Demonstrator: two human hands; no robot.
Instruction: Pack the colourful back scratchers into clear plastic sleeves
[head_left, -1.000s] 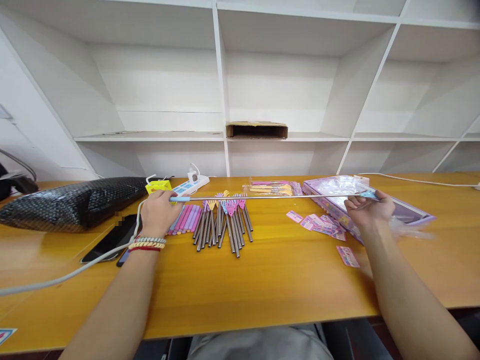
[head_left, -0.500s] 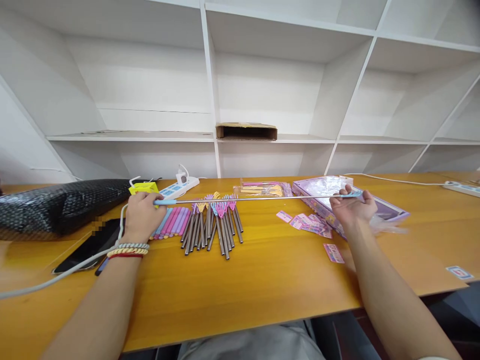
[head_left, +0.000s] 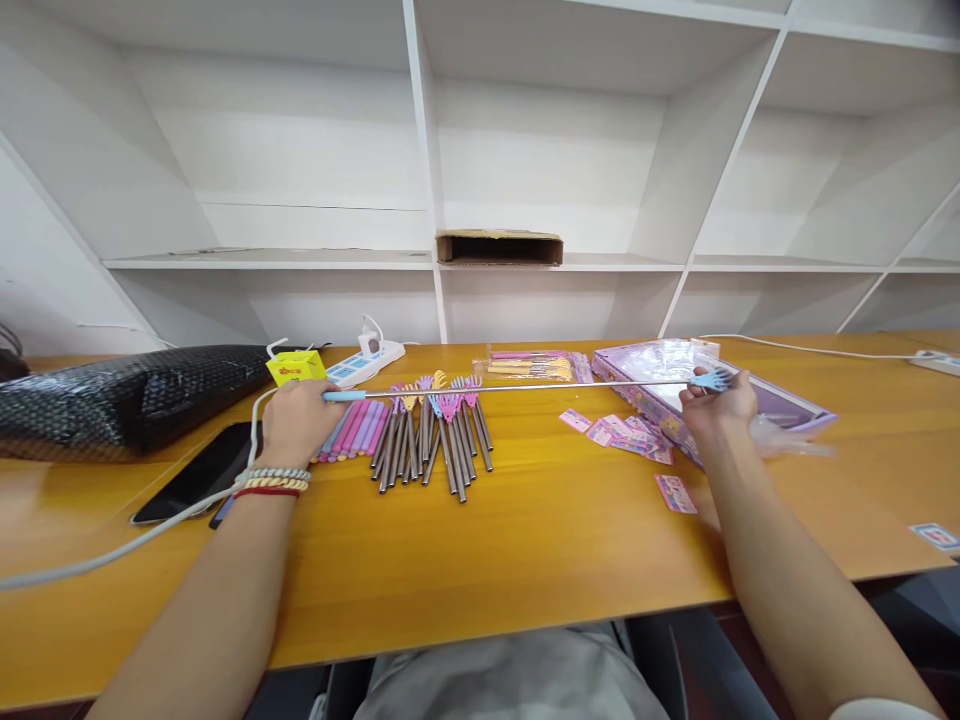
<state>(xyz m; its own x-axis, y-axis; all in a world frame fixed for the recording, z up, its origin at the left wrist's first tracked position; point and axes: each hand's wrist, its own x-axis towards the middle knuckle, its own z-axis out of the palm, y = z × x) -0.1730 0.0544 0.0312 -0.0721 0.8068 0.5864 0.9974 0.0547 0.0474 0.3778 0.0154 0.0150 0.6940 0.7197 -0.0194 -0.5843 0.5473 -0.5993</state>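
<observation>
While both hands hold it, the telescopic back scratcher [head_left: 517,388] spans level above the wooden table [head_left: 525,540], fully extended between them. Left hand [head_left: 296,423] is clenched around the light-blue handle end; a short stub of blue grip sticks out toward the rod side of the fist. Right hand [head_left: 720,405] pinches the other end just behind the blue claw head [head_left: 711,379], fingers closed on the rod, claw poking out past the thumb.

Directly under the rod, nearer the left grip: a pile of collapsed scratchers [head_left: 439,440], steel shafts fanned toward the person, pink, purple and yellow claw heads pointing away. Touching that pile on the left-hand side, right below the left fist, a row of pink and purple handles [head_left: 360,430].

Under and beyond the right grip: a purple box [head_left: 795,405] with clear plastic film on it. Just inboard of the right grip, small pink cards [head_left: 622,432] are scattered on the table; one more card [head_left: 675,493] lies beside the right forearm.

Beyond the rod's middle: a clear packet of scratchers [head_left: 532,365]. Beyond the left fist: a yellow box [head_left: 295,367] and a white power strip [head_left: 367,362]. Outboard of the left wrist: a dark phone [head_left: 199,475], a white cable [head_left: 135,540] crossing it, and a black bubble-wrap bag [head_left: 127,395] further out. Wrist carries beaded bracelets [head_left: 274,482].
</observation>
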